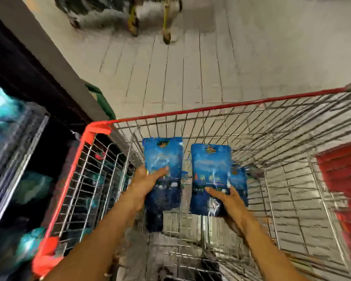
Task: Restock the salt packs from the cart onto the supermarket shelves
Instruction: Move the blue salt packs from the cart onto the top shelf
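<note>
Both forearms reach in over the near end of the wire cart (211, 107), red trim on its rim. L hand (148, 179) grips a blue salt pack (163, 159) by its lower part, thumb across the front; R hand (223, 196) grips a second blue salt pack (210, 171) the same way. Both packs upright, side by side w/ a small gap, held inside the cart basket above its wire floor. Each has a small logo at top & print lower down, too blurred to read. A third blue pack (240, 185) shows just behind the R-hand one. L of the cart, dark shelves (18, 138) w/ blurred teal goods. Beyond the cart, grey tiled floor (190, 74); farther on, another trolley's yellow legs (133, 19).
</note>
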A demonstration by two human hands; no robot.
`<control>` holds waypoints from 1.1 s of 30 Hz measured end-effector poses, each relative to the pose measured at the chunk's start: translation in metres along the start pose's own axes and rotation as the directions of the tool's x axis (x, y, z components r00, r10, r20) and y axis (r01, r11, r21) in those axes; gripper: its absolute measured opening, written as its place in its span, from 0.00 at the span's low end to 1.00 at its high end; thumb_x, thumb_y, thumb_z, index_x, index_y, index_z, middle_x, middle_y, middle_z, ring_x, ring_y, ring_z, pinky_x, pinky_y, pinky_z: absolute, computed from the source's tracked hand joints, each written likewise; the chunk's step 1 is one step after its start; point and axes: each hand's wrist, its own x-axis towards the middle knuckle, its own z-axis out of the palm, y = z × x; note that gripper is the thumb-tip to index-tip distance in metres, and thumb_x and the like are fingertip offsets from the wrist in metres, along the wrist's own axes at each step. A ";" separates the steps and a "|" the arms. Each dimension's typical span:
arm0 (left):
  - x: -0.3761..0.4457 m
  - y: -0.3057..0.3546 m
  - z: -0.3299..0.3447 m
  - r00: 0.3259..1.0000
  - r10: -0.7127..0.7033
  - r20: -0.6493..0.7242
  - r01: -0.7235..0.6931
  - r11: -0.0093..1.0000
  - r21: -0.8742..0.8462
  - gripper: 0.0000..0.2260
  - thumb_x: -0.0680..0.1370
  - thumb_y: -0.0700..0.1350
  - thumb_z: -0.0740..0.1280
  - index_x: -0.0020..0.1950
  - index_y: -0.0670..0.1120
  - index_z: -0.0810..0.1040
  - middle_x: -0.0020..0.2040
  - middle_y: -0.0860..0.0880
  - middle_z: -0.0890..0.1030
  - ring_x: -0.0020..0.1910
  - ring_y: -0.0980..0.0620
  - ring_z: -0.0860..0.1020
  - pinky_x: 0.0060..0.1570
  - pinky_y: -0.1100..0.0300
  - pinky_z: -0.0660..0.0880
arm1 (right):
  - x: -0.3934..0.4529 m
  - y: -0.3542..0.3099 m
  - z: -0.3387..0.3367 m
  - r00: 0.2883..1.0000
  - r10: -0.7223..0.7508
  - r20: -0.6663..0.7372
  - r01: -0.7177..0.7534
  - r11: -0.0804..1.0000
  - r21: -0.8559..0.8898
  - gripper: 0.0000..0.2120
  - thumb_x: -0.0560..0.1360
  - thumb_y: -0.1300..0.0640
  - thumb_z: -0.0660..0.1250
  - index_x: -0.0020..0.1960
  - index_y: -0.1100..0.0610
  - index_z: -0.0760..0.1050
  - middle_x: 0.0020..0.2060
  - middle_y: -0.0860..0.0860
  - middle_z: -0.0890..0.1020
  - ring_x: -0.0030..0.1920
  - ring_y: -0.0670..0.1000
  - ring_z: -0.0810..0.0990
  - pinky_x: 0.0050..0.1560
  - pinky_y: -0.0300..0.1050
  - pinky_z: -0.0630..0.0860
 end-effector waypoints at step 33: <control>-0.520 0.190 -0.269 0.253 0.488 -0.835 -0.756 0.638 0.143 0.09 0.70 0.43 0.77 0.49 0.45 0.84 0.45 0.47 0.87 0.40 0.52 0.84 0.38 0.57 0.81 | -0.357 -0.185 0.396 0.246 -0.428 0.869 0.535 0.808 0.247 0.17 0.61 0.51 0.78 0.49 0.54 0.84 0.47 0.53 0.87 0.44 0.51 0.86 0.42 0.45 0.82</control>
